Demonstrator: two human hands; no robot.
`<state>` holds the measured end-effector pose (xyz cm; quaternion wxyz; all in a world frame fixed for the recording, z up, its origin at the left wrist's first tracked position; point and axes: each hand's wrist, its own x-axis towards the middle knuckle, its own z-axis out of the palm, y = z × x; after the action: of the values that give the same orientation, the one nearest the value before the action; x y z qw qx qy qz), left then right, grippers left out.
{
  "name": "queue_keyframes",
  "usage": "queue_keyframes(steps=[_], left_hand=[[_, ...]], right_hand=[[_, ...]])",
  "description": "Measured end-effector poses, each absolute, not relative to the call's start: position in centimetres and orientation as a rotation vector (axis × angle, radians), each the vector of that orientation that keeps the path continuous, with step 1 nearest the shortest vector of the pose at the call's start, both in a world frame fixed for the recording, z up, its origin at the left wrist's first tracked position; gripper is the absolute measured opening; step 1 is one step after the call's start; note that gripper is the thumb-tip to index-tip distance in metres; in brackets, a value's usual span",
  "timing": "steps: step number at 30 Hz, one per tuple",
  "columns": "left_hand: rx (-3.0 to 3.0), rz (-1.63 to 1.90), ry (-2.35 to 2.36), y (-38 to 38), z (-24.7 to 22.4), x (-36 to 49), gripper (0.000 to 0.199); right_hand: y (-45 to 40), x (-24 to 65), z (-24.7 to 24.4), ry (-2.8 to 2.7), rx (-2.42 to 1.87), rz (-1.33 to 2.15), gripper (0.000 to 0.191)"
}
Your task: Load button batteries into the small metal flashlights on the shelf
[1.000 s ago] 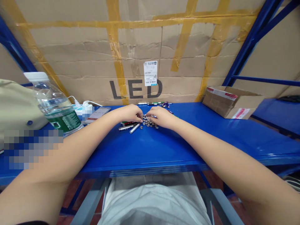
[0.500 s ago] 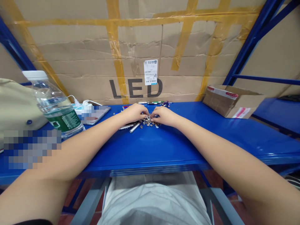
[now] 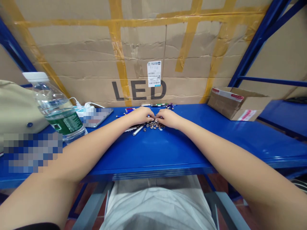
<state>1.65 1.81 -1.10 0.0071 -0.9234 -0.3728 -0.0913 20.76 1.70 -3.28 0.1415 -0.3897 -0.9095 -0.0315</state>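
A heap of small, round, silvery coins (image 3: 154,125) lies on the blue table between my hands. My left hand (image 3: 144,115) is closed over the left and back of the heap, its fingers curled and its tips down at the coins; what they pinch is hidden. From the other side my right hand (image 3: 168,118) reaches in, thumb and fingers pinched around what looks like a coin. The fingertips of both hands nearly meet above the heap. A silver pen-like tube (image 3: 138,130) lies just left of the coins.
Several pens (image 3: 157,105) lie behind my hands. To the left stand a water bottle (image 3: 63,119), a phone-like device (image 3: 104,116) and a beige bag (image 3: 16,111). An open carton (image 3: 225,103) sits at the right. A large cardboard box (image 3: 96,64) walls off the back.
My left hand has moved slightly to the right, so the fingertips of both hands are closer together over the coins. The right hand has hardly moved.
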Motion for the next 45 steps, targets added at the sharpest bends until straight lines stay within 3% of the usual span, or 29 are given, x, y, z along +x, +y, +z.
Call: queue_keyframes(steps=[21, 40, 45], left_hand=[[-2.853, -0.373, -1.357, 2.1, -1.5, 2.5, 0.015], [-2.75, -0.546, -1.463, 4.1, 0.0, 2.4, 0.023], [-2.491, -0.087, -1.532, 9.0, 1.5, 3.4, 0.028]], right_hand=[[1.2, 21.5, -2.2, -2.395, -1.202, 0.102, 0.019], [2.1, 22.5, -1.7, -2.327, -1.222, 0.049, 0.019], [3.4, 23.6, -1.8, -2.174, -1.267, 0.0, 0.02]])
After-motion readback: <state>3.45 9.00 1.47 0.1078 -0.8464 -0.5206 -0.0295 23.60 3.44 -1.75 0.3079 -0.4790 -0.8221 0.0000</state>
